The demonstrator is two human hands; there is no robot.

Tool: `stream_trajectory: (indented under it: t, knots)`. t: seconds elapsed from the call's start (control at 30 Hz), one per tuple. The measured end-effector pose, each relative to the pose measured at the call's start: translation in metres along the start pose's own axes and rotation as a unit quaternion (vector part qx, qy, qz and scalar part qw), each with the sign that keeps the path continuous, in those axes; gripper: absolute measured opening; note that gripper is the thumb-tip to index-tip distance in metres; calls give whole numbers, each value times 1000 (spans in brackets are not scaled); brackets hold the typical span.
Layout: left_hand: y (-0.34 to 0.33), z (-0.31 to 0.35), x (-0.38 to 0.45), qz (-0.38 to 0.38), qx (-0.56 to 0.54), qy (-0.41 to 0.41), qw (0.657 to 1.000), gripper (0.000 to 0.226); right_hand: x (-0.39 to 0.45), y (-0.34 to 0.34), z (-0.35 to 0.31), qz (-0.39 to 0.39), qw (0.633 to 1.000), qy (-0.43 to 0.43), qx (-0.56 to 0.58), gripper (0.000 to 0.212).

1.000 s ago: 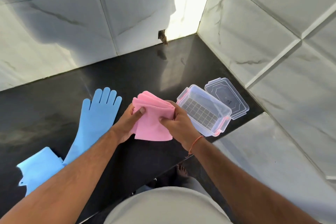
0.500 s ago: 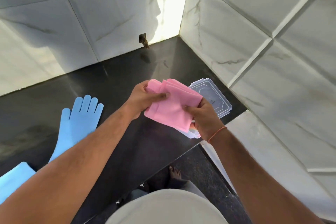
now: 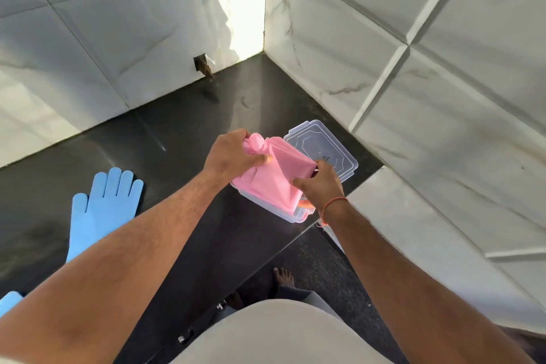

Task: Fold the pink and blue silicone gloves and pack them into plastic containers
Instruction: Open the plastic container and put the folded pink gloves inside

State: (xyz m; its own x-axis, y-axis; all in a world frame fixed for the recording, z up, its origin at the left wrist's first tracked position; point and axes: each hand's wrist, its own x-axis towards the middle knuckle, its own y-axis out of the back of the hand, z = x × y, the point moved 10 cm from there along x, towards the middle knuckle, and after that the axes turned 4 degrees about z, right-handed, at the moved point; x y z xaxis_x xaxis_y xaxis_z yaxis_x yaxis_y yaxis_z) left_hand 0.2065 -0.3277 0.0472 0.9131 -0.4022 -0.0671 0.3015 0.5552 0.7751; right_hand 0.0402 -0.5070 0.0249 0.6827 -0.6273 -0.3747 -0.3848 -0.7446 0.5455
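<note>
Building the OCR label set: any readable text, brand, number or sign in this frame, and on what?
None can be read.
Clear plastic lid lying on the black countertop: a small dark embossed mark near its middle, too small and blurred to read.
Folded pink silicone gloves, flat blue silicone glove, clear plastic container: no text visible.
White marble-look wall tiles: only veining, no signs.

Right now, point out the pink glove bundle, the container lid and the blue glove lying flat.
pink glove bundle (image 3: pixel 273 183): head view, on its flat folded face between the hands.
container lid (image 3: pixel 325 146): head view, on its clear centre panel.
blue glove (image 3: pixel 102 210): head view, on its palm.
</note>
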Motion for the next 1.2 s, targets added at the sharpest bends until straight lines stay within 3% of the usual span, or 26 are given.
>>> stream_trajectory:
  t: [0.23, 0.4, 0.5, 0.7, 0.87, 0.97, 1.07, 1.2]
  knots:
    - [-5, 8, -2, -12, 97, -41, 994, 52, 3, -4, -9, 6, 988, 63, -143, 59]
    - [-11, 7, -4, -3, 120, -42, 992, 68, 5, -9, -12, 4, 975, 83, -206, 52]
    - [-21, 9, -2, -34, 136, -52, 989, 77, 5, -16, -13, 2, 959, 91, -267, 47]
    - [-47, 7, -3, -137, 244, -40, 959, 118, 8, -20, -13, -6, 942, 90, -323, 41]
    - [-56, -11, 2, -223, 171, 29, 959, 128, 13, -17, -19, -9, 937, 98, -335, 41]
    - [-53, -10, 4, -200, 133, 30, 970, 121, 16, -11, -28, 0, 928, 113, -354, 43]
    - [-40, 1, -1, -128, 125, -3, 984, 113, 16, -1, -44, 22, 919, 137, -369, 45]
    - [-9, 51, -19, 23, 146, -208, 967, 87, 10, 12, -70, 57, 888, 217, -401, 44]
